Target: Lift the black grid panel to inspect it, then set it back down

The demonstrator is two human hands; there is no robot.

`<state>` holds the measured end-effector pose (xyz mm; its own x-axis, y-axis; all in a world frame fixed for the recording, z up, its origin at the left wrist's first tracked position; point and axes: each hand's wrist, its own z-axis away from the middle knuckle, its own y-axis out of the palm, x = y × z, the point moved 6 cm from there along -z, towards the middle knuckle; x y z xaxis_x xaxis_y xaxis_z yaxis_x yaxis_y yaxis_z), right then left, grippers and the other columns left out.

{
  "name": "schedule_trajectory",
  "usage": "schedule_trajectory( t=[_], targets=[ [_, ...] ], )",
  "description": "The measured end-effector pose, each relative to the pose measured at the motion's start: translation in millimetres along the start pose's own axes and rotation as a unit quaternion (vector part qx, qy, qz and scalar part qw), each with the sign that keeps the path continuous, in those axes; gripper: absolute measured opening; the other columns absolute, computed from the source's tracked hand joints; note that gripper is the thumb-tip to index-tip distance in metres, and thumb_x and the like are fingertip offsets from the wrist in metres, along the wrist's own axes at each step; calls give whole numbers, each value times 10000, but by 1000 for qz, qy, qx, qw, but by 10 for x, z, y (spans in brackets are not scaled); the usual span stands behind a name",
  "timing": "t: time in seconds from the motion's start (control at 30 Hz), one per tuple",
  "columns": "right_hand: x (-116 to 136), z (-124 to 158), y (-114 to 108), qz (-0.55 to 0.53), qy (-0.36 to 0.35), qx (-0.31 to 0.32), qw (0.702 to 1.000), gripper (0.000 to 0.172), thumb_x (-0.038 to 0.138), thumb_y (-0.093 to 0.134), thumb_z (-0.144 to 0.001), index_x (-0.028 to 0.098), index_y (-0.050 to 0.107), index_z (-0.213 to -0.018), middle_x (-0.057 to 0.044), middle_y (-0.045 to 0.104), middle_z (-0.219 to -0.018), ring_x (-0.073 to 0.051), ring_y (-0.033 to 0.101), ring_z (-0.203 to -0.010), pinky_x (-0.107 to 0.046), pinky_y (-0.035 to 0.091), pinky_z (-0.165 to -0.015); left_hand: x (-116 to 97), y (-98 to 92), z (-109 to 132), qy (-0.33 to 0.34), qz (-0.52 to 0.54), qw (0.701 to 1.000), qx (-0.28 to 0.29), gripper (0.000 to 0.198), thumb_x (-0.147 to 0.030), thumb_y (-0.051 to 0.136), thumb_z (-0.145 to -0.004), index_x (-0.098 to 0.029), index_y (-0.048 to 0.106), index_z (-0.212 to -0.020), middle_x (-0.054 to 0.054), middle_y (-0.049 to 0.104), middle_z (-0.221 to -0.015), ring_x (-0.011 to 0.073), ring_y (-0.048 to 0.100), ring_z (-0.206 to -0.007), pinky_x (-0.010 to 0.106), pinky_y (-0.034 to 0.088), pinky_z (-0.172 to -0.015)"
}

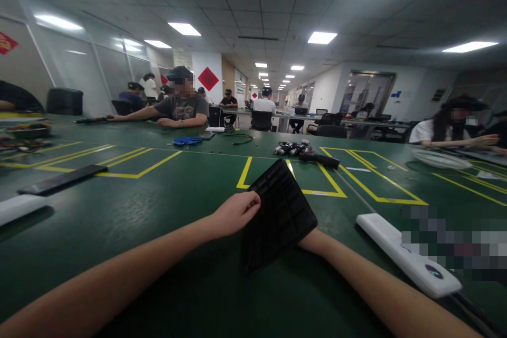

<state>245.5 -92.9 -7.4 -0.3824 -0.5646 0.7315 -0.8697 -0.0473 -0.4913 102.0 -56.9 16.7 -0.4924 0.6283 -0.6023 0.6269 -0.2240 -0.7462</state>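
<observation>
A black tray with a grid of compartments [283, 211] is held up at a steep tilt above the green table. My right hand [311, 241] supports it from behind; only the wrist side shows, and the tray covers the fingers. My left hand [236, 212] is closed in a pinch at the tray's left edge, its fingertips in front of the compartments. Whatever may be between those fingers is too small or hidden to make out. The compartments look dark, and I cannot tell what is in them.
A white power strip [412, 256] lies to the right, a black bar [63, 179] and white object [19, 208] left. Beyond the tray are bundled cables [293, 148], a black-handled tool [322, 160] and a blue item [187, 141]. Yellow tape [325, 194] marks the table [158, 232]. People sit around.
</observation>
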Motion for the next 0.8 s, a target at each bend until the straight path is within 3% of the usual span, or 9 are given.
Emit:
schedule_trajectory(
  t=[0.1, 0.2, 0.3, 0.37, 0.43, 0.53, 0.6, 0.7, 0.8],
  targets=[
    [31, -3, 6, -10, -12, 9, 1000, 510, 384, 534, -788, 205, 418, -1252, -89, 458, -1305, -219, 415, -1200, -411, 295, -1042, 148, 65, -34, -103, 166, 981, -8, 37, -197, 466, -735, -163, 479, -738, -4, 508, -633, 107, 475, -543, 218, 352, -492],
    [75, -21, 8, -16, -21, 22, 999, 448, 379, 494, -817, 218, 445, -1232, -78, 490, -1278, -207, 446, -1174, -404, 312, -1033, 284, 153, -46, -204, 353, 913, -12, 31, -140, 438, -694, -163, 421, -707, -9, 498, -603, 92, 470, -489, 199, 335, -445],
    [104, -36, 6, -19, -25, 31, 999, 434, 382, 485, -823, 219, 462, -1224, -70, 494, -1278, -204, 429, -1190, -400, 300, -1041, 327, 194, -48, -251, 495, 832, -5, 61, -150, 442, -681, -153, 419, -738, -1, 500, -628, 87, 484, -513, 196, 349, -471],
    [110, -37, 7, -20, -25, 34, 999, 441, 384, 492, -818, 217, 465, -1226, -68, 489, -1284, -204, 422, -1197, -398, 295, -1044, 334, 202, -37, -271, 541, 796, 7, 86, -186, 462, -685, -147, 415, -746, 4, 496, -656, 85, 486, -541, 194, 351, -488],
    [108, -34, 7, -21, -23, 34, 999, 436, 381, 486, -821, 223, 465, -1227, -64, 493, -1281, -205, 424, -1195, -403, 298, -1041, 324, 189, -35, -260, 521, 812, 26, 149, -222, 519, -677, -142, 422, -757, -7, 475, -671, 72, 457, -544, 184, 317, -476],
    [101, -25, -1, -21, -17, 25, 999, 438, 370, 491, -820, 243, 452, -1237, -57, 493, -1282, -212, 429, -1191, -416, 304, -1034, 278, 151, -46, -186, 376, 906, 58, 341, -225, 654, -601, -140, 467, -873, -43, 427, -681, 62, 409, -569, 189, 301, -501],
    [93, -17, -7, -19, -13, 18, 1000, 462, 364, 513, -805, 246, 439, -1245, -59, 490, -1283, -218, 434, -1184, -418, 315, -1026, 242, 145, -42, -135, 266, 951, 77, 468, -228, 692, -571, -144, 475, -977, -53, 401, -690, 73, 406, -608, 205, 331, -551],
    [72, -8, 6, -11, -7, 16, 1000, 459, 361, 518, -798, 244, 447, -1237, -60, 517, -1252, -220, 472, -1144, -418, 359, -992, 195, 121, -28, -79, 133, 986, 70, 458, -295, 652, -622, -146, 489, -1024, -34, 413, -734, 95, 417, -652, 226, 354, -583],
    [31, -9, 41, 7, 0, 25, 1000, 403, 355, 510, -798, 248, 496, -1187, -51, 570, -1179, -216, 510, -1090, -415, 394, -953, 129, 61, -34, -18, 2, 1000, 25, 366, -346, 633, -632, -149, 538, -926, -11, 446, -761, 109, 419, -663, 226, 352, -572]
  ],
)
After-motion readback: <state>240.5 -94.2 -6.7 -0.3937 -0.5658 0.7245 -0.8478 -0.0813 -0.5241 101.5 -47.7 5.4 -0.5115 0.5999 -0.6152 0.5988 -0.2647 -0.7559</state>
